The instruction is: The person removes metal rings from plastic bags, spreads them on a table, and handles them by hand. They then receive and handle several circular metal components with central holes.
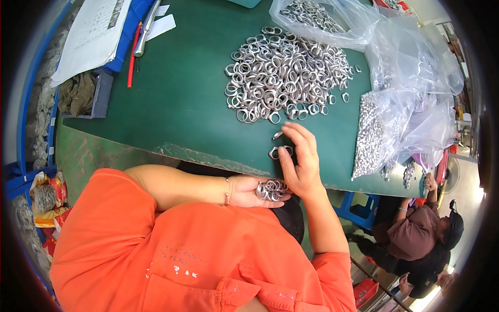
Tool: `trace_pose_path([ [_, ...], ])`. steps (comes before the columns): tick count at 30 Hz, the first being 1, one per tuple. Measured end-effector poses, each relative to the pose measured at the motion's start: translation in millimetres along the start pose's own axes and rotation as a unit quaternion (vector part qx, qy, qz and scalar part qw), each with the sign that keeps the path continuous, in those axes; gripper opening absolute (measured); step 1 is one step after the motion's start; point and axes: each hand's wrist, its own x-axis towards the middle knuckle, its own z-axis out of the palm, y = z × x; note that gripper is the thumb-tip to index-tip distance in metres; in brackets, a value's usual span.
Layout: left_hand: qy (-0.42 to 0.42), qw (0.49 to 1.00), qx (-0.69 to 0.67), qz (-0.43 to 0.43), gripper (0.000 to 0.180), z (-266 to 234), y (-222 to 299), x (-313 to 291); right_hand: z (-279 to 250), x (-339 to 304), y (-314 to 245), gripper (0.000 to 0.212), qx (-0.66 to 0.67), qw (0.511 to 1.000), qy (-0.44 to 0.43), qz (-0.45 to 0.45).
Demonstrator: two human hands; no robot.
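Observation:
My left hand (241,191) is palm up below the table's near edge, cupping a small cluster of silver-grey metal rings (271,190). Over the table edge, my right hand (302,165) reaches forward with its fingers stretched and apart. Its thumb tip touches or hovers just over a couple of loose rings (274,153). Another ring (277,134) lies by the index fingertip. Beyond the fingers spreads a big heap of similar rings (286,73), some with a flat, wider top.
The green tabletop (171,99) carries clear plastic bags of metal parts (371,130) on the right. At the left are a grey bin with a cloth (78,93), papers (91,36), a red pen (134,54) and a metal tool (147,28). A co-worker (416,229) sits at the right.

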Motion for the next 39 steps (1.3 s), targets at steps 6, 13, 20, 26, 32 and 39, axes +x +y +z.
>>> trace_pose_path([
  [6, -0.051, 0.993, -0.103, 0.002, 0.033, -8, 5, 0, 2, -11, -10, 0.019, 0.053, 0.982, -0.161, -0.086],
  [13, -0.112, 0.99, -0.082, -0.009, 0.035, -11, 1, -2, -10, -5, -3, 0.013, -0.007, 0.995, -0.055, -0.087],
  [20, -0.007, 0.998, 0.018, -0.06, 0.037, -1, -1, -7, -3, 22, 32, 0.02, -0.112, 0.991, 0.064, 0.033],
  [26, 0.012, 0.989, 0.003, -0.144, 0.034, 18, 2, -16, -12, 7, 29, 0.014, -0.042, 0.994, 0.079, 0.064],
  [32, 0.014, 0.992, 0.081, -0.096, 0.032, 67, 12, -34, -35, -6, -19, 0.014, 0.17, 0.974, 0.124, 0.08],
  [39, 0.015, 0.999, 0.014, 0.024, 0.028, 110, 35, -30, -40, -11, -46, 0.008, 0.214, 0.956, 0.187, 0.07],
])
